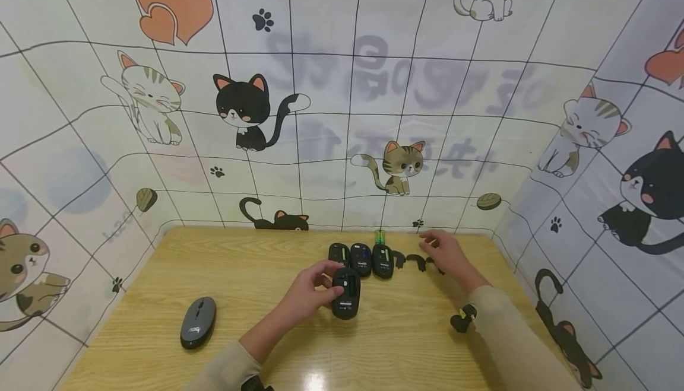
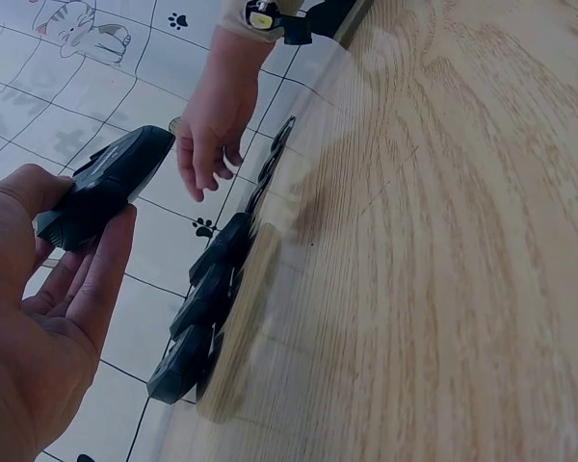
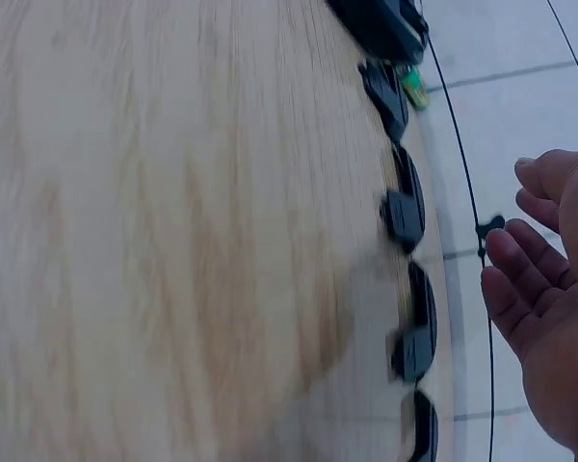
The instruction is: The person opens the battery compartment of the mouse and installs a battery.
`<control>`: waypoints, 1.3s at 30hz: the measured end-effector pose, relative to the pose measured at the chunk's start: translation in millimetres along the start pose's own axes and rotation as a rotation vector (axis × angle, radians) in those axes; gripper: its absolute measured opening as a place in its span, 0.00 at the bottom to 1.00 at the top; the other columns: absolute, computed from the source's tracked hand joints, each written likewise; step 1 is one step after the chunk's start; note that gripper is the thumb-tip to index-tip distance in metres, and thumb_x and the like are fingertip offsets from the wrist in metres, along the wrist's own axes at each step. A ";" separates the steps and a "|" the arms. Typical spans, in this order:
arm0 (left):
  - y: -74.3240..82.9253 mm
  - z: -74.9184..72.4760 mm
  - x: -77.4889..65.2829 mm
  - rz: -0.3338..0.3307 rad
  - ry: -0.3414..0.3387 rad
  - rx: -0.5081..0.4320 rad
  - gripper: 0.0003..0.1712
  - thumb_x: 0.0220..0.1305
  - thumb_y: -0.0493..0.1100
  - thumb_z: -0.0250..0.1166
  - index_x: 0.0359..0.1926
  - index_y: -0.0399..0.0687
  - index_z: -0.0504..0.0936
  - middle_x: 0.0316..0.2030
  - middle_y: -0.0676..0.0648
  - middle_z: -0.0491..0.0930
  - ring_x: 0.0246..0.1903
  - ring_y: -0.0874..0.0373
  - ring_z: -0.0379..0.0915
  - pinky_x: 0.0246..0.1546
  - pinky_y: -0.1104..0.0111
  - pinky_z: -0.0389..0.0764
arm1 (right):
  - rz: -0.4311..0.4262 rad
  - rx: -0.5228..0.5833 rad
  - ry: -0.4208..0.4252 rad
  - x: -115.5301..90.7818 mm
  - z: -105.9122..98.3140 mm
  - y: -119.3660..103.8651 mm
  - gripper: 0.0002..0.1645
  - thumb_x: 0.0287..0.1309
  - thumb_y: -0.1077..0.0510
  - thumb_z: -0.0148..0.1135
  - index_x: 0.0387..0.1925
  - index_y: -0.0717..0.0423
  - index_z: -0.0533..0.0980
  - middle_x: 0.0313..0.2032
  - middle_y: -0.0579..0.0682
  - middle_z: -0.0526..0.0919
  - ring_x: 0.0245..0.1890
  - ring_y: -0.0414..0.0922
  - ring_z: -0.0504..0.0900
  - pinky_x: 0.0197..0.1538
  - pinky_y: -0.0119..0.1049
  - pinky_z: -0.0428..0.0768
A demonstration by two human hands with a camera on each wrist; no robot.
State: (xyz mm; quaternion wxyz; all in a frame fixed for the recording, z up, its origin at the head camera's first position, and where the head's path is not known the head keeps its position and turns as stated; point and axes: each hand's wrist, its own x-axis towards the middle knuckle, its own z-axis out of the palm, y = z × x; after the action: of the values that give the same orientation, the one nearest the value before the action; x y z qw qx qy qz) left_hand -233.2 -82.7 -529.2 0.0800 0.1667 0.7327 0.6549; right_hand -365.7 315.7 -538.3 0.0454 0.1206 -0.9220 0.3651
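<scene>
My left hand point(image 1: 312, 290) grips a black computer mouse point(image 1: 346, 295), its underside facing up with an uncovered battery slot; the same mouse point(image 2: 111, 183) shows side-on in the left wrist view. Three more black mice lie upside down in a row behind it: a left one point(image 1: 338, 253), a middle one point(image 1: 361, 260) and a right one point(image 1: 382, 261). Over the back right of the table hovers my right hand point(image 1: 446, 254), fingers loosely bent and holding nothing, as the right wrist view confirms. Beneath and beside it lie several dark curved covers point(image 1: 416, 262), partly hidden by that hand.
Green batteries point(image 1: 380, 237) sit behind the right mouse of the row. A grey mouse point(image 1: 198, 323) rests upright at the front left of the wooden table point(image 1: 256, 266). Cat-printed cloth point(image 1: 331, 106) surrounds the back and sides.
</scene>
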 end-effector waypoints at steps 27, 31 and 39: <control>-0.3 -2.1 -0.4 -0.008 -0.005 -0.009 0.25 0.74 0.35 0.74 0.67 0.54 0.84 0.54 0.42 0.80 0.45 0.49 0.83 0.37 0.55 0.95 | -0.025 -0.053 -0.219 62.6 54.2 -34.9 0.25 0.82 0.54 0.64 0.71 0.64 0.78 0.58 0.66 0.86 0.58 0.63 0.85 0.59 0.62 0.85; 0.2 -2.0 0.2 -0.008 -0.006 -0.010 0.25 0.74 0.35 0.74 0.68 0.54 0.84 0.54 0.42 0.80 0.45 0.48 0.83 0.37 0.55 0.95 | 0.000 0.003 -0.207 64.6 60.5 -33.2 0.24 0.82 0.56 0.65 0.71 0.63 0.78 0.61 0.66 0.86 0.61 0.64 0.84 0.62 0.62 0.85; -1.2 -2.8 1.0 -0.010 0.000 -0.007 0.25 0.73 0.35 0.75 0.68 0.53 0.84 0.54 0.41 0.81 0.44 0.50 0.83 0.36 0.55 0.95 | 0.040 0.100 -0.178 67.2 71.7 -28.5 0.22 0.79 0.60 0.68 0.67 0.66 0.80 0.58 0.66 0.87 0.60 0.63 0.85 0.61 0.59 0.86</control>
State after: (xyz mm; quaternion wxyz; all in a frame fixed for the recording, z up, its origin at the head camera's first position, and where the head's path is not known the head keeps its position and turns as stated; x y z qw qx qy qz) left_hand -235.3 -85.1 -529.9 0.0838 0.1630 0.7313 0.6570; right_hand -423.1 233.8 -560.2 -0.0502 0.1362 -0.9053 0.3993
